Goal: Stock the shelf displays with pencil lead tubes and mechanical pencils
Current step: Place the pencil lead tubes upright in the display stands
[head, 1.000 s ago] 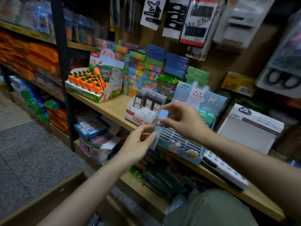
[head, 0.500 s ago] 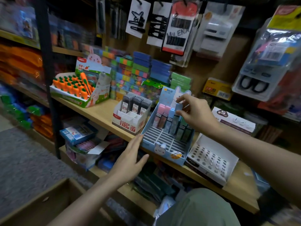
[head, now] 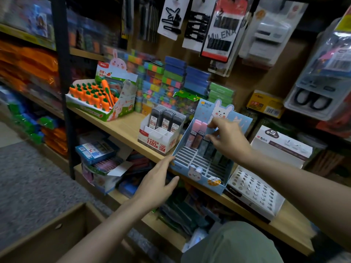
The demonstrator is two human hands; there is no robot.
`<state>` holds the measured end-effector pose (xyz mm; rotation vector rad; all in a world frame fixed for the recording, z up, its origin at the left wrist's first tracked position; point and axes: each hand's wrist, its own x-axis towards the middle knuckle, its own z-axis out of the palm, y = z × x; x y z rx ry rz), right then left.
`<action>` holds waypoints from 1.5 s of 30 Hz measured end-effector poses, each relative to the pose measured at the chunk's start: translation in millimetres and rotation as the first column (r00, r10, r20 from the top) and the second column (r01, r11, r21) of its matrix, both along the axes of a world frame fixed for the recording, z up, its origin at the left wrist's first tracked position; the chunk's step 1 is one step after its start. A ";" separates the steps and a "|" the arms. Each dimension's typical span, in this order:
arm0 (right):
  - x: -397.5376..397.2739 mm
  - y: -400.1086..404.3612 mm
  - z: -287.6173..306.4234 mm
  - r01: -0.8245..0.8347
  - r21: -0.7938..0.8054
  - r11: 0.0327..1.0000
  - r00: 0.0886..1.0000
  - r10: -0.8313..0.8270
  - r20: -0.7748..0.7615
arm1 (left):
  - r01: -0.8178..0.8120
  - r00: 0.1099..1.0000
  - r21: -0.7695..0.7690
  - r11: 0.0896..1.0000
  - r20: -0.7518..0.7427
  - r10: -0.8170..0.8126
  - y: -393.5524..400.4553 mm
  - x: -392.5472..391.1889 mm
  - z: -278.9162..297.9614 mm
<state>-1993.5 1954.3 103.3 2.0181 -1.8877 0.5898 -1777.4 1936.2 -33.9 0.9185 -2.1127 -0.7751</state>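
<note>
A light-blue bunny display box [head: 197, 172] stands tilted on the wooden shelf [head: 123, 126], its front slots empty. Pink and dark lead tubes [head: 197, 134] fill its back row. My right hand [head: 228, 138] reaches over that back row, with thumb and fingers pinched on a lead tube there that my fingers mostly hide. My left hand [head: 157, 185] is open, and its fingertips touch the box's front left corner. To the left, a white display box [head: 161, 138] holds black lead tubes [head: 165, 120].
A white tray with round holes [head: 252, 190] lies right of the blue box. A carrot-pen display [head: 98, 97] stands further left on the shelf. Stacked sticky notes sit behind. Packs hang above. A cardboard box [head: 47, 238] is at the lower left and my knee [head: 228, 243] is below.
My right hand carried a blue tube from in front of the box to its back row and stays there. My left hand opened and moved to the box's front corner.
</note>
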 end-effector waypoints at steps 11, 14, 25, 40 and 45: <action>3.3 -0.1 -8.9 0.180 -0.086 0.980 0.969 -0.192 -0.158 | 0.040 0.999 -0.005 0.999 -0.005 -0.040 2.6 2.2 -1.0; 15.7 9.4 -13.2 0.145 -0.117 0.983 0.983 -0.156 -0.094 | 0.080 0.988 0.094 0.992 -0.136 -0.067 6.7 7.5 0.4; 183.4 36.4 -127.4 -0.527 0.303 0.794 0.829 0.402 0.389 | -0.332 0.935 0.555 0.763 0.086 0.345 53.3 134.7 -93.3; 258.8 56.8 -381.4 -0.344 0.829 0.441 0.886 -0.140 0.442 | -0.757 0.602 0.630 0.174 0.570 0.559 164.1 189.6 -291.0; 270.5 34.4 -396.2 -0.335 0.787 0.518 0.911 -0.037 0.411 | -0.805 0.524 0.578 0.137 0.581 0.623 153.4 182.9 -301.0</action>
